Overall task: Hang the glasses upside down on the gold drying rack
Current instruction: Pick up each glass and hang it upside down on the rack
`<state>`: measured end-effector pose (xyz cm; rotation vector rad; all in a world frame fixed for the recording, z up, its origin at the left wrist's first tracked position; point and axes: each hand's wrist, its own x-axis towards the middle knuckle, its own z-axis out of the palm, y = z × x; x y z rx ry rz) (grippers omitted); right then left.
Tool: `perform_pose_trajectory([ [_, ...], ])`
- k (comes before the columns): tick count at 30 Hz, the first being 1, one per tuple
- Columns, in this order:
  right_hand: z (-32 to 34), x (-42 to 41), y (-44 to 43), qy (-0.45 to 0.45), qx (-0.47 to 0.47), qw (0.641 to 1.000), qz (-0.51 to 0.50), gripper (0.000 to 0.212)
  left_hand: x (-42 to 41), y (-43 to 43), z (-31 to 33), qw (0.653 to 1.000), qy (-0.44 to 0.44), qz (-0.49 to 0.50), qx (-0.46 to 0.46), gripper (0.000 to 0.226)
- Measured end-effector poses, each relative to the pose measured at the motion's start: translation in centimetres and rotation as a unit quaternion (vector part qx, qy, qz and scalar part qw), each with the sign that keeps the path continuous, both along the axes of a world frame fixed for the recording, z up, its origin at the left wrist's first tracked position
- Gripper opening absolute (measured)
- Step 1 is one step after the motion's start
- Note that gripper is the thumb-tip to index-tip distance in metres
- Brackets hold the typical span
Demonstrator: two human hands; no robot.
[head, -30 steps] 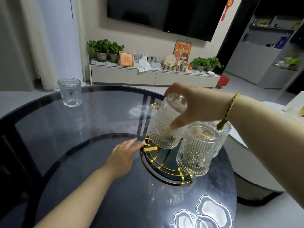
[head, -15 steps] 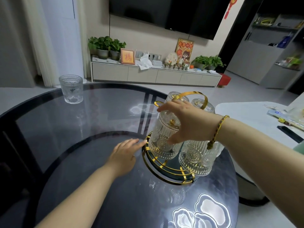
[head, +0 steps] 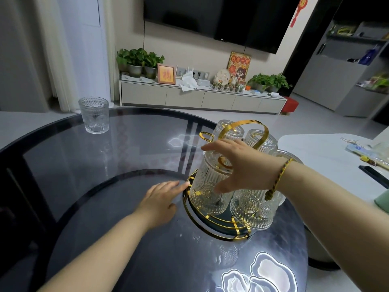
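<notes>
The gold drying rack (head: 212,232) stands on the dark glass table, its hoop handle (head: 242,124) on top. Several ribbed clear glasses hang upside down on it: two at the back (head: 228,129) (head: 262,138), one front right (head: 250,209). My right hand (head: 244,167) grips the front-left glass (head: 207,197) from above, thumb on its side, fingers over its base; the glass sits inverted over a gold peg. My left hand (head: 162,199) lies flat on the table, fingertips touching the rack's base ring. One more glass (head: 94,114) stands upright at the table's far left.
The round table (head: 105,186) ends just right of the rack. A white table (head: 328,165) with a phone and small items stands to the right. A TV cabinet with plants lines the far wall.
My right hand has lowered the tilted glass down over the front-left peg, and it now sits nearly upright and inverted. My left hand has stayed by the rack's base.
</notes>
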<state>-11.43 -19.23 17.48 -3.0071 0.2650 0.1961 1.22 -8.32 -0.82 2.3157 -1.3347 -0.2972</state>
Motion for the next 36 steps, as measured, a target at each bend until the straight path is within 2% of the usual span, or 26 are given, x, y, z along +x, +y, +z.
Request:
perform_pose_trajectory([
  [4, 0.0, -0.4, 0.3, -0.013, -0.009, 1.000, -0.004, 0.087, -0.2, 0.1, 0.5, 1.000, 0.003, -0.007, 0.018, 0.063],
  [8, 0.5, -0.9, 0.7, -0.063, -0.035, 0.997, -0.004, 0.084, -0.7, 0.8, 0.6, 0.999, 0.023, 0.012, -0.025, 0.060],
  [12, 1.5, -1.0, 1.7, -0.161, -0.013, 0.987, 0.000, 0.065, -0.1, 2.9, 0.7, 0.996, 0.013, 0.063, -0.057, 0.053],
  [16, 1.3, 0.3, 3.7, -0.278, 0.029, 0.960, 0.013, 0.042, 1.6, 6.3, 1.1, 0.988, -0.018, 0.131, -0.081, 0.046],
  [19, -0.1, 2.6, 5.8, -0.306, 0.074, 0.949, 0.024, 0.038, 3.2, 9.5, 1.0, 0.976, -0.049, 0.195, -0.082, 0.045],
  [24, -5.9, 9.5, 9.7, -0.298, 0.249, 0.921, -0.026, 0.046, 6.8, 15.3, 0.7, 0.947, -0.073, 0.312, -0.018, 0.058],
  [27, -10.9, 14.4, 11.1, -0.239, 0.372, 0.891, -0.099, 0.060, 8.0, 16.8, 0.3, 0.941, -0.081, 0.330, 0.013, 0.064],
  [29, -13.5, 18.3, 11.2, -0.211, 0.422, 0.869, -0.148, 0.071, 8.3, 16.9, -0.1, 0.942, -0.088, 0.322, 0.013, 0.062],
  [32, -16.0, 23.7, 10.7, -0.203, 0.446, 0.851, -0.188, 0.089, 8.4, 16.7, -0.7, 0.942, -0.092, 0.322, 0.005, 0.060],
  [36, -17.2, 30.8, 10.1, -0.247, 0.437, 0.847, -0.174, 0.102, 9.1, 16.8, -1.6, 0.941, -0.086, 0.323, -0.043, 0.056],
])
